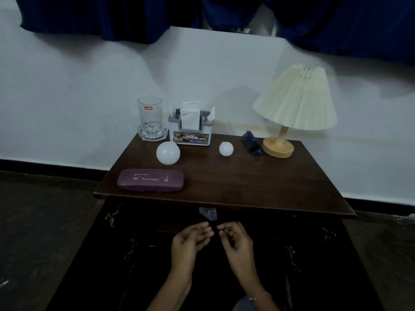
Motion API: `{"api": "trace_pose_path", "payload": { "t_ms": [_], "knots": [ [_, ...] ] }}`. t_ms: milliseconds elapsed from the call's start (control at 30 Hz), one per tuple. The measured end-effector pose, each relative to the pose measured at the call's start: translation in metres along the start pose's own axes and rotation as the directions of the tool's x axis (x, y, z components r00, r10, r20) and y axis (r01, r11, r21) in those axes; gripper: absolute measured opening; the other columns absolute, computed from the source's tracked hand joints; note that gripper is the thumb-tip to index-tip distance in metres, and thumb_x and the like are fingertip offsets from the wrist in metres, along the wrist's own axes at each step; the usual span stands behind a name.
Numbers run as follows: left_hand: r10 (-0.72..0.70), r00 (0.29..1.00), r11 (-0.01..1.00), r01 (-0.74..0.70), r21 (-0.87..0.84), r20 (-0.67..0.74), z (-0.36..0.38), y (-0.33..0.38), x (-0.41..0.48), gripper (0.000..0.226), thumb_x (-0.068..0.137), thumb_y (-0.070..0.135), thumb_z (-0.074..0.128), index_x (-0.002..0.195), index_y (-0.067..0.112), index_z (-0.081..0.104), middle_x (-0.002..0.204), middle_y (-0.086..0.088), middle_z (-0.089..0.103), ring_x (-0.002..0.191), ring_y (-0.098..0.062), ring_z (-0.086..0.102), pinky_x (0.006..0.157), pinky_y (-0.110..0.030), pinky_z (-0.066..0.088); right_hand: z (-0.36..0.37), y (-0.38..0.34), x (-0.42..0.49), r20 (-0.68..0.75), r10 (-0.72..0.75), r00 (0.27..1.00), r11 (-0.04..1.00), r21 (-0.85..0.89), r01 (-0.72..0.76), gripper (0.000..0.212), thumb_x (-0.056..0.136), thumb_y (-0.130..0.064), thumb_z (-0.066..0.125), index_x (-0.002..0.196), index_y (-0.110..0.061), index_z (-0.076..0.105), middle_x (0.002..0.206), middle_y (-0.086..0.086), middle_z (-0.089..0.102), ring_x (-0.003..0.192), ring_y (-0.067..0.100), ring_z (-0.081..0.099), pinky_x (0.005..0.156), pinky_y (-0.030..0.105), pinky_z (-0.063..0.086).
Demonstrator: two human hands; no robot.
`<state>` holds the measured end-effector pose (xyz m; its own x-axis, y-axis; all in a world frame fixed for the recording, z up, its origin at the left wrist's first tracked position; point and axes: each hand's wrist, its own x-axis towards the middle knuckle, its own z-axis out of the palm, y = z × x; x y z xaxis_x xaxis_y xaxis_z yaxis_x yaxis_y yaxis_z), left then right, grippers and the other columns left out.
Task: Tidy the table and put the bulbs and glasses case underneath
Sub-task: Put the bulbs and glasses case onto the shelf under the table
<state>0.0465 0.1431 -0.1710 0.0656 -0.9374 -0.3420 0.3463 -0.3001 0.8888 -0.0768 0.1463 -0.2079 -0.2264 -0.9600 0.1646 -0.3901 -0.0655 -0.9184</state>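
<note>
My left hand [190,240] and right hand [235,240] hang loosely curled and empty below the table [247,182] edge, while the large bulb [168,153], small bulb [226,149] and purple glasses case [150,180] lie on top, where I reckon a careless nudge could roll a bulb off.

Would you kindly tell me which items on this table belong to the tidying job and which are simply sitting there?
For the job: large bulb, small bulb, purple glasses case, table.

Just lying about: glass tumbler, tissue holder, lamp, small blue object.
</note>
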Motion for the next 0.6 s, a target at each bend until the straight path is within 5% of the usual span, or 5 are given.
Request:
{"api": "trace_pose_path", "payload": {
  "t_ms": [167,300,467,600],
  "knots": [
    [0.341,0.940,0.932,-0.341,0.124,0.028,0.026,0.025,-0.042,0.034,0.091,0.004,0.043,0.073,0.014,0.070,0.068,-0.004,0.070,0.063,-0.009,0.064,0.056,-0.016,0.051,-0.029,-0.055,-0.023,-0.086,-0.217,0.972,0.971,0.085,0.224,0.021,0.084,-0.010,0.055,0.081,-0.029,0.063,0.083,-0.011,0.065,0.081,0.006,0.065,0.070,0.012,0.049],
    [0.516,0.853,0.843,-0.522,0.130,0.082,0.057,0.053,-0.024,0.027,0.089,0.000,0.047,0.082,0.011,0.071,0.083,0.000,0.072,0.079,-0.005,0.066,0.070,-0.015,0.051,-0.044,-0.088,0.016,-0.202,-0.374,0.905,0.917,0.066,0.394,0.020,0.085,-0.007,0.053,0.083,-0.024,0.062,0.085,-0.010,0.063,0.083,0.005,0.063,0.073,0.014,0.049],
    [0.424,0.902,0.896,-0.431,0.110,0.083,0.093,0.077,0.047,0.031,0.091,0.004,0.047,0.118,0.008,0.060,0.124,-0.010,0.061,0.116,-0.019,0.056,0.105,-0.036,0.042,-0.040,-0.090,0.101,-0.184,-0.165,0.969,0.982,0.065,0.180,0.028,0.087,0.000,0.053,0.111,-0.012,0.058,0.111,0.010,0.061,0.089,0.006,0.058,0.084,0.013,0.048],
    [0.303,0.951,0.941,-0.308,0.140,0.056,0.106,0.082,0.091,0.046,0.092,0.009,0.047,0.137,0.008,0.042,0.143,-0.009,0.045,0.132,-0.019,0.041,0.108,-0.026,0.029,-0.030,-0.075,0.148,-0.120,0.014,0.993,1.000,0.018,-0.012,0.059,0.088,-0.002,0.056,0.141,-0.006,0.031,0.135,0.014,0.046,0.117,0.018,0.051,0.098,0.024,0.041]
  ]
}}
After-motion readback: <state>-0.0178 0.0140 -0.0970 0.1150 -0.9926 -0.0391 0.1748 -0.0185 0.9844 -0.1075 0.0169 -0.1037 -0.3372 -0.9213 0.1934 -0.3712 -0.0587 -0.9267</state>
